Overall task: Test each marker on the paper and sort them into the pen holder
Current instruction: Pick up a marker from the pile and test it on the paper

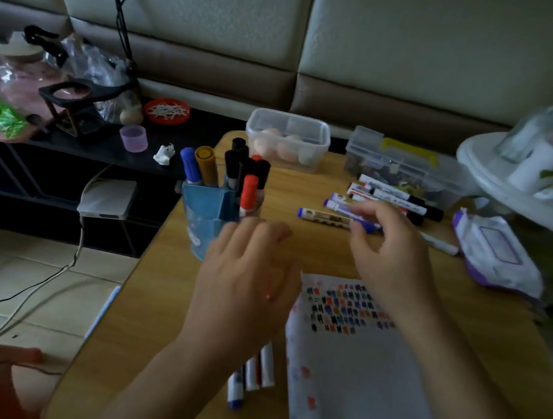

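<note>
- Step in hand: fetching the next blue marker (pixel 329 218) from the tabletop (pixel 168 300) pile.
- Right hand (pixel 390 256) curls over it; whether it grips, I cannot tell.
- Left hand (pixel 247 275) is relaxed and empty beside the pen holder (pixel 205 215).
- Next: uncap it and scribble on the paper (pixel 359 374).

Bare table (pixel 304 192) runs between the pen holder (pixel 204 215) and the heap of markers (pixel 390 196); a blue marker (pixel 326 216), pinched by the right grip (pixel 390 256), crosses it. An egg box (pixel 288 138) and a clear case (pixel 408 162) wall the far edge, and wipes (pixel 494 254) the right. Paper (pixel 368 392) covers the near side.
</note>
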